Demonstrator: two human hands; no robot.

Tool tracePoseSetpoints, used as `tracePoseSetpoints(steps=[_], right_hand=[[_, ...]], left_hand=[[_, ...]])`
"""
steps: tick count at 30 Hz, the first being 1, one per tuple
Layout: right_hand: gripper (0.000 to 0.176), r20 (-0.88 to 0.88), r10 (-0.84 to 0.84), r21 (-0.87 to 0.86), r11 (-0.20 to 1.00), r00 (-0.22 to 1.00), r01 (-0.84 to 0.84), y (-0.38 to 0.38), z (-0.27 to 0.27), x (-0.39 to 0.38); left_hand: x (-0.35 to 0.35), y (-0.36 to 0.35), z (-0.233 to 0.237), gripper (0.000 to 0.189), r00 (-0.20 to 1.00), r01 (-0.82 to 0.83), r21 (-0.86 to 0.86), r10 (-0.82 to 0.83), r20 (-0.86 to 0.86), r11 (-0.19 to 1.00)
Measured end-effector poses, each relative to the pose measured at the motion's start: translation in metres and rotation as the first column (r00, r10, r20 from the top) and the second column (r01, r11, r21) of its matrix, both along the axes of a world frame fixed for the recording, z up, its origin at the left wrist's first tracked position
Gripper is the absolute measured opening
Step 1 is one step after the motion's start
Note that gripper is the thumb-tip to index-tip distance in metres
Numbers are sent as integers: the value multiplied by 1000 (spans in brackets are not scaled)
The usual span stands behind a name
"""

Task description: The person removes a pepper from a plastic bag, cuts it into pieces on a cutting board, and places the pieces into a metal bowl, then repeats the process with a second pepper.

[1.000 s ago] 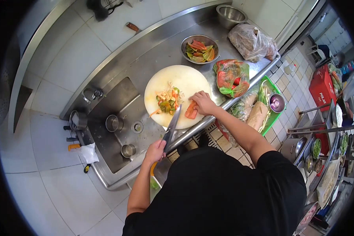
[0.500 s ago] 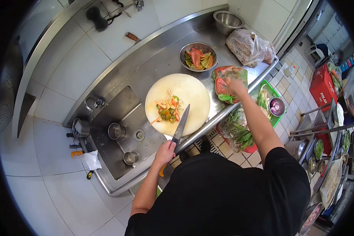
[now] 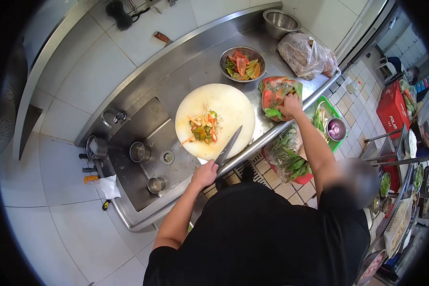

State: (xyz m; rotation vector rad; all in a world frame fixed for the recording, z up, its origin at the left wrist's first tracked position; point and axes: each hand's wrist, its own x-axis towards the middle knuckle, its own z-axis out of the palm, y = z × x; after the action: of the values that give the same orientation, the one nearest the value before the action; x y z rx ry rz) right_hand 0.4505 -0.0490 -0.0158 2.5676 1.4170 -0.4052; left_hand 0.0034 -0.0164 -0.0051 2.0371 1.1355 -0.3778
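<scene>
My left hand is closed round the handle of a knife, its blade lying over the right edge of a round white cutting board. Chopped peppers and scraps are piled on the board. My right hand rests on a plastic bag of red peppers and green leaves, its fingers curled at the bag's lower right side; what they grip, if anything, is hidden. Behind the board stands a metal bowl with red and green pepper pieces.
A steel sink holding small metal pots lies left of the board. An empty bowl and a filled plastic bag stand at the back right. Below the counter's edge are a green crate, a bowl of onions and leafy greens.
The camera view has shifted slightly. My right hand, blurred before, now shows clearly, lower on the bag. The knife tip has moved a little to the right. A blurred round shape has appeared beside my right upper arm.
</scene>
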Motion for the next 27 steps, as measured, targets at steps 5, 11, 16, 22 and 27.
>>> tracePoseSetpoints(steps=[5, 11, 16, 22, 27], right_hand=[[42, -190, -170, 458, 856, 967, 241, -3, 2, 28], [35, -316, -169, 379, 880, 934, 288, -22, -13, 58], [41, -237, -48, 405, 903, 970, 144, -15, -18, 5], [40, -189, 9, 756, 639, 982, 139, 13, -45, 2], [36, -882, 248, 468, 563, 402, 681, 23, -38, 19]], left_hand=[[-14, 0, -45, 27, 992, -56, 56, 49, 115, 997], [-23, -2, -63, 24, 970, -51, 75, 31, 239, 996], [-5, -6, -6, 33, 976, -189, -241, 210, 63, 952], [-7, -2, -29, 33, 988, -106, -105, 117, 97, 989], [-9, -2, -34, 33, 989, -92, -77, 100, 110, 993]])
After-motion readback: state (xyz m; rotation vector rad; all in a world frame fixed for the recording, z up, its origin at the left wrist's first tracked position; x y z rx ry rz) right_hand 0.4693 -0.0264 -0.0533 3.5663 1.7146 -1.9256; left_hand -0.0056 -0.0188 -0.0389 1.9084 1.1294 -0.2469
